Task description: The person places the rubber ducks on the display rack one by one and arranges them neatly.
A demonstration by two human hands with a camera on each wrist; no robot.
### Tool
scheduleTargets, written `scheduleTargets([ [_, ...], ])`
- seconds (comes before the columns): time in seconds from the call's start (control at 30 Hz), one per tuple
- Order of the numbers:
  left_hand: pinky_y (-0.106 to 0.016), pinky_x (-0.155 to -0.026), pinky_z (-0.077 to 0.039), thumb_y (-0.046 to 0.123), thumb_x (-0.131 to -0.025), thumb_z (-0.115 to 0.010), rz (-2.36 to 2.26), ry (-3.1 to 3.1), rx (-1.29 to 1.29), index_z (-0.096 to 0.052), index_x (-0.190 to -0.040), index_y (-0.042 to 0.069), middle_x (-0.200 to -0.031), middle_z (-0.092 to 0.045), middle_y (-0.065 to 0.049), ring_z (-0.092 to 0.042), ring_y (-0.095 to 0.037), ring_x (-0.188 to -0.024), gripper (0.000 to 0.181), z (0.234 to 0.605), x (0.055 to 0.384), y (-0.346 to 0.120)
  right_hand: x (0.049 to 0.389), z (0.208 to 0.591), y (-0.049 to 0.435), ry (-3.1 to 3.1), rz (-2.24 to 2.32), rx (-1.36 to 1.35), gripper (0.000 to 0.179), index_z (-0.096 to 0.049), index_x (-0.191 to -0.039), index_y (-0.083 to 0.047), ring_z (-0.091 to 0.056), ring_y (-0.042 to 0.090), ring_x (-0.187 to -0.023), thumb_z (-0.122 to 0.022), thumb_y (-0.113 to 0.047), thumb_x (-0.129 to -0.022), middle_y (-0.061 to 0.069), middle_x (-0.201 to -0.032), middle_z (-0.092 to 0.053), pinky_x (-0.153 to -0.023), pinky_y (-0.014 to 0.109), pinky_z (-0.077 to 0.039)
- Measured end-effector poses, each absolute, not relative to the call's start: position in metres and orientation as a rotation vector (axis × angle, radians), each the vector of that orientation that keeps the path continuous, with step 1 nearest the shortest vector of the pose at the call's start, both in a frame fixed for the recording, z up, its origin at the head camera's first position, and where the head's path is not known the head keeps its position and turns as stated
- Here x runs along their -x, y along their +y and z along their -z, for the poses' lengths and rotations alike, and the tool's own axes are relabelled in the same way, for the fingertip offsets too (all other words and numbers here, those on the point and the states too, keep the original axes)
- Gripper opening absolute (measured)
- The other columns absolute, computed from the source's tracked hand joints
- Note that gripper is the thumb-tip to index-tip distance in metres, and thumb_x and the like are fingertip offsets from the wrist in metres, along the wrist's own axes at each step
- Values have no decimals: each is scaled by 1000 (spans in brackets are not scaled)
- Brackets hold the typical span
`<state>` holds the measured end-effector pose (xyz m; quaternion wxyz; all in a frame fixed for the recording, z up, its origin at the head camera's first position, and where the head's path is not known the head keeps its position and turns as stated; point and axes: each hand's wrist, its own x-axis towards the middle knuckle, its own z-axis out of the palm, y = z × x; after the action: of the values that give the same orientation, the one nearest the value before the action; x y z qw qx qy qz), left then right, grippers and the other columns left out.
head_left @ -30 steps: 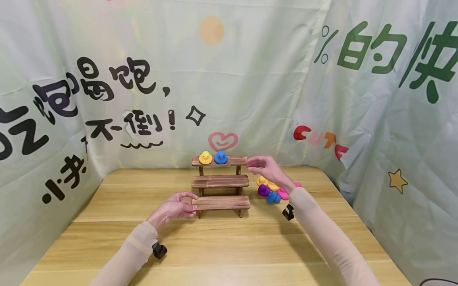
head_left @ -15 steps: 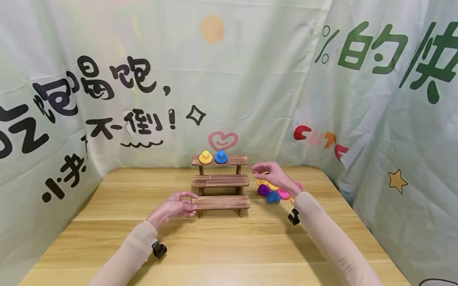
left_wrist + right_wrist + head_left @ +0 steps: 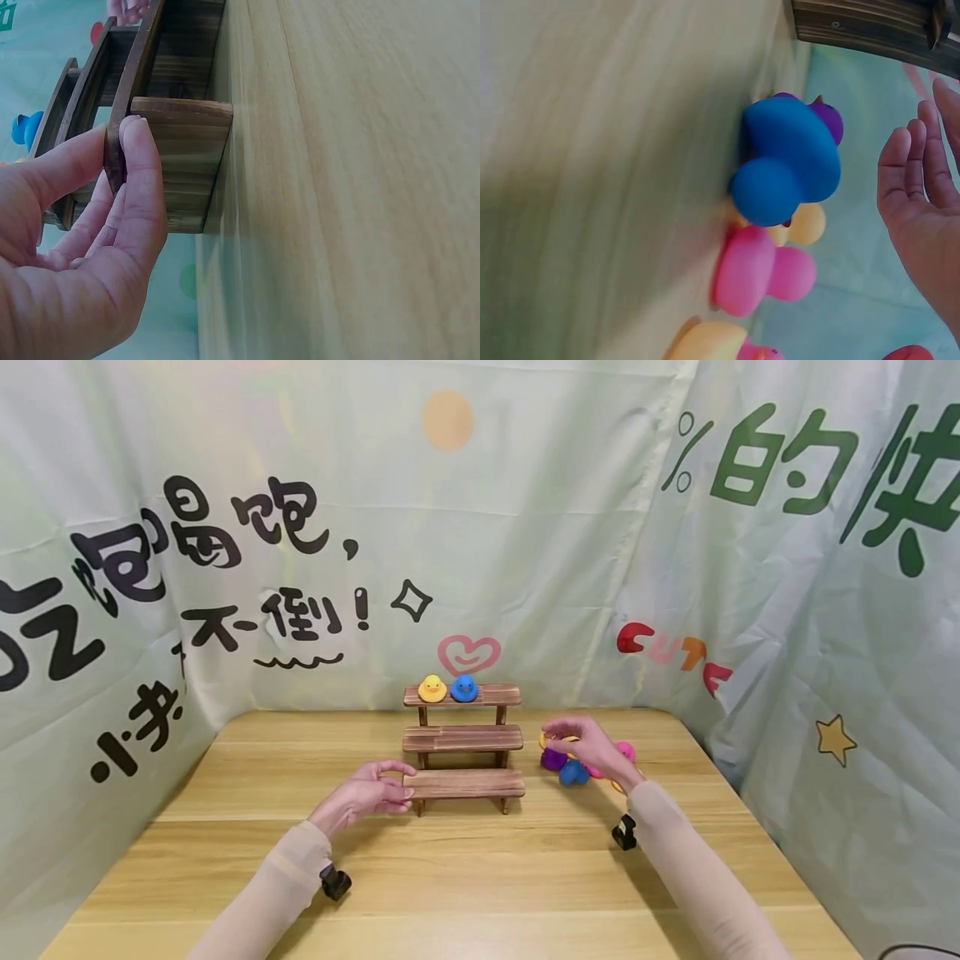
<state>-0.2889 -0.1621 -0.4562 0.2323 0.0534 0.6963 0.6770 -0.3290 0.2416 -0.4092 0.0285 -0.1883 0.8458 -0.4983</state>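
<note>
Purple duck [image 3: 553, 762] partly hidden behind loose, empty right fingers [image 3: 894, 161]; bottom step [image 3: 463, 783] in the grip of left fingers [image 3: 144, 161]

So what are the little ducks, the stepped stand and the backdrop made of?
Ducks: probably rubber or soft plastic, hard to say which, with a satin finish; their bodies look smooth, rounded and evenly coloured. Stepped stand: apparently wood with a brown stain, judging by the dark streaked grain. Backdrop: seems to be thin printed fabric, slightly shiny, since it shows creases and folds.
</note>
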Motion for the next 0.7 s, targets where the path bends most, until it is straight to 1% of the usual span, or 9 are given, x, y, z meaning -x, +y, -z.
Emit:
scheduleTargets([
  [0.07, -31, -75, -63, -2, -89, -66, -1858, 1914, -145, -45, -134, -6, -85, -65, -11, -70, -20, -76, 50, 456, 289, -162, 333, 418, 247, 2617, 1538, 581, 33, -61, -123, 6, -58, 39, -111, -66, -6, -93, 30, -122, -61, -80, 23, -54],
  [0.13, -31, -76, -63, -2, -89, -66, -1856, 1915, -146, -45, -135, -6, -85, -65, -11, -70, -20, -76, 50, 455, 289, -162, 338, 428, 253, 2628, 1530, 577, 35, -61, -125, 6, -58, 38, -111, -66, -7, -93, 28, -123, -62, -84, 26, -54],
  [0.27, -32, -76, -63, -2, -89, -67, -1856, 1917, -144, -46, -134, -5, -85, -65, -10, -70, -20, -76, 50, 455, 288, -162, 340, 437, 261, 2656, 1504, 545, 36, -62, -124, 4, -59, 36, -114, -68, -12, -92, 24, -124, -64, -94, 40, -54],
  [0.37, -31, -75, -63, -2, -88, -67, -1863, 1917, -137, -46, -134, -5, -85, -65, -10, -70, -20, -76, 50, 455, 288, -161, 340, 441, 264, 2671, 1491, 528, 35, -63, -123, 3, -57, 37, -119, -68, -12, -92, 23, -126, -64, -100, 48, -52],
  [0.5, -30, -75, -63, -2, -88, -67, -1868, 1913, -140, -46, -134, -5, -85, -65, -10, -70, -20, -76, 51, 455, 288, -161, 341, 444, 263, 2690, 1470, 513, 35, -62, -125, 2, -54, 39, -124, -67, -10, -93, 22, -129, -62, -104, 52, -49],
  [0.6, -30, -75, -63, -2, -89, -67, -1867, 1911, -149, -44, -135, -6, -85, -65, -10, -70, -21, -78, 52, 456, 288, -161, 343, 445, 261, 2706, 1437, 487, 36, -62, -127, 1, -52, 40, -126, -66, -8, -93, 21, -132, -60, -105, 52, -48],
  [0.7, -31, -75, -63, -1, -89, -67, -1868, 1913, -155, -44, -136, -7, -85, -65, -10, -70, -21, -78, 52, 457, 289, -161, 346, 448, 259, 2736, 1371, 499, 36, -61, -129, 1, -53, 40, -124, -64, -7, -94, 22, -133, -59, -104, 51, -49],
])
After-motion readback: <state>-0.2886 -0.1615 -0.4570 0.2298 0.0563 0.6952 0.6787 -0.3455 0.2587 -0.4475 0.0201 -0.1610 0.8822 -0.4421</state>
